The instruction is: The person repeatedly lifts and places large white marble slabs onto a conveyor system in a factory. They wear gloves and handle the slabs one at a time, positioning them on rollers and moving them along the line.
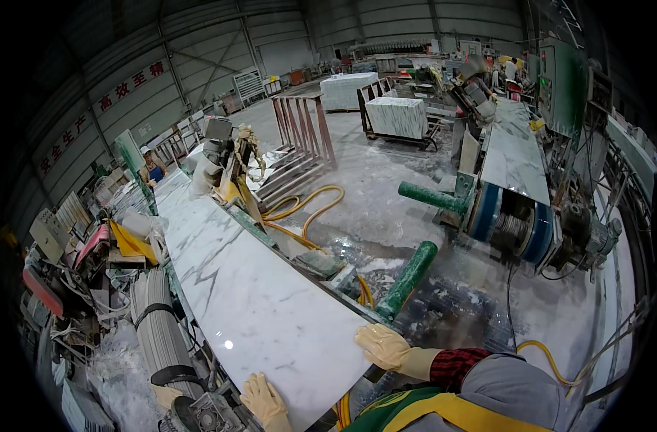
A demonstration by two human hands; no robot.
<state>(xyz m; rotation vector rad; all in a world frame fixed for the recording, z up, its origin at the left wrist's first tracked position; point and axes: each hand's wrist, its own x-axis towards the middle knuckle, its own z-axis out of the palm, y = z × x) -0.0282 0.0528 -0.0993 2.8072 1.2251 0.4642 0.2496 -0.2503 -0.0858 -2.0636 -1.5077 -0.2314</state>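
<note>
A long white marble slab (271,302) with grey veins lies in front of me and stretches away to the far left. My left hand (265,400), in a cream rubber glove, rests flat on its near left edge with the fingers spread. My right hand (383,348), in a matching glove, lies on the slab's right edge near the close corner. Its fingers are laid over the top surface, and the underside of that hand is hidden. Right beside it, a green roller (409,279) sticks out from the slab's support.
A ribbed grey cover (160,327) and motor run along the left. Yellow hoses (318,216) lie on the wet floor. A second marble slab (514,155) rests on a belt machine at right, with a green roller (429,196). A person (153,169) stands far left.
</note>
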